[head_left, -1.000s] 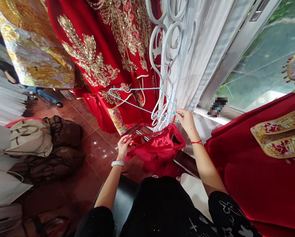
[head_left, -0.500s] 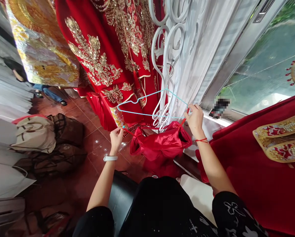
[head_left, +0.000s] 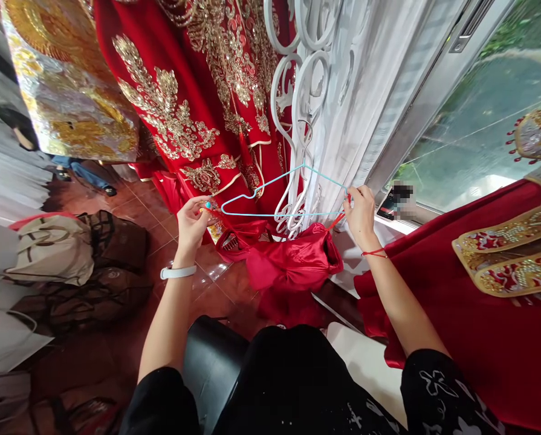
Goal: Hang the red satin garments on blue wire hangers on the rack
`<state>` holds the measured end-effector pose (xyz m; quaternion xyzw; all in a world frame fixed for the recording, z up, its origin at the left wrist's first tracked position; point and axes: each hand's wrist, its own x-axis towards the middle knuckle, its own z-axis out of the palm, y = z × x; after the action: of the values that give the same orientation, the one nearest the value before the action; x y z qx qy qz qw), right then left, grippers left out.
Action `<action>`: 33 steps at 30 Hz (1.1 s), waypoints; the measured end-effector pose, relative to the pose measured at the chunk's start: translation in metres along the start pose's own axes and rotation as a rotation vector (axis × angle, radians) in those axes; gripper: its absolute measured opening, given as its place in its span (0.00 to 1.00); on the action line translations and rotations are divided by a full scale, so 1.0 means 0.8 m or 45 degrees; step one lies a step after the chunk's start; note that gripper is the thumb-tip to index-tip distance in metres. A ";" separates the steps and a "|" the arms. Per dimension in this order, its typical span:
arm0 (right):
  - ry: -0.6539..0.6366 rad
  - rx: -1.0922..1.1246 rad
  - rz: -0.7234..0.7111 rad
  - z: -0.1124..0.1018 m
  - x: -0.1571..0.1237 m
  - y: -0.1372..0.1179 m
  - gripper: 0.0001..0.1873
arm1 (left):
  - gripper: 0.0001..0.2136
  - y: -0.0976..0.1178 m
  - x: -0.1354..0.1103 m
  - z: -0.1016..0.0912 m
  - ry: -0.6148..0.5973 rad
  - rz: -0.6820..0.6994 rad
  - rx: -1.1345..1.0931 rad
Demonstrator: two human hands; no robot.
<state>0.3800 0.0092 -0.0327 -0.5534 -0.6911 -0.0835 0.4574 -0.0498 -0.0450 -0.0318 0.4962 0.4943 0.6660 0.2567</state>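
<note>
A light blue wire hanger [head_left: 270, 214] hangs by its metal hook from a white scrolled metal stand [head_left: 297, 109]. A red satin garment [head_left: 297, 260] droops below the hanger, slung by thin red straps. My left hand [head_left: 193, 225] pinches a strap at the hanger's left tip. My right hand [head_left: 359, 214] is closed on the hanger's right end, where the other strap sits. A white band is on my left wrist and a red string on my right.
Red gowns with gold embroidery [head_left: 197, 103] hang behind the stand. A red cloth with embroidered pieces [head_left: 479, 302] lies at the right, below a window [head_left: 479, 121]. Bags [head_left: 61, 254] sit on the red tile floor at left. A black stool [head_left: 216, 362] is under me.
My left hand rose from the garment's lower edge to the hanger's left tip, carrying the strap up. The garment lifted with it. My right hand stayed on the hanger's right end.
</note>
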 end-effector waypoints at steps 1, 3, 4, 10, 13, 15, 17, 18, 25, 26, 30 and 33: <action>0.000 0.003 -0.002 0.000 0.000 0.000 0.10 | 0.19 0.002 0.002 0.000 -0.036 0.005 -0.001; -0.005 0.010 0.001 0.000 0.000 0.000 0.10 | 0.18 0.005 0.004 0.003 -0.099 -0.002 -0.009; -0.007 0.012 0.006 0.000 0.000 0.000 0.10 | 0.17 0.007 0.006 0.004 -0.122 -0.008 -0.016; 0.017 0.028 0.002 -0.001 0.003 0.003 0.11 | 0.20 0.017 0.009 0.009 -0.205 -0.035 -0.080; 0.030 0.061 0.026 -0.002 0.006 0.006 0.11 | 0.22 0.023 0.010 0.006 -0.254 -0.069 -0.103; 0.024 0.081 0.040 -0.001 0.007 0.006 0.11 | 0.22 0.026 0.010 0.003 -0.284 -0.082 -0.099; 0.012 0.094 0.055 -0.001 0.008 0.006 0.11 | 0.24 0.029 0.009 0.000 -0.305 -0.088 -0.086; 0.004 0.099 0.063 0.000 0.008 0.006 0.11 | 0.24 0.030 0.009 -0.001 -0.312 -0.090 -0.079; -0.027 0.125 0.087 0.002 0.006 0.005 0.11 | 0.20 0.040 0.016 0.012 -0.403 -0.014 0.007; -0.022 0.124 0.088 0.002 0.005 0.005 0.11 | 0.18 0.044 0.019 0.017 -0.423 0.019 0.045; -0.007 0.118 0.090 0.000 0.004 0.003 0.13 | 0.12 0.059 0.039 0.038 -0.532 0.107 0.191; -0.011 0.114 0.086 -0.001 0.002 0.001 0.14 | 0.13 0.069 0.054 0.057 -0.651 0.127 0.227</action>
<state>0.3810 0.0104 -0.0312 -0.5556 -0.6770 -0.0347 0.4814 -0.0158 -0.0114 0.0374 0.6926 0.4452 0.4846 0.2953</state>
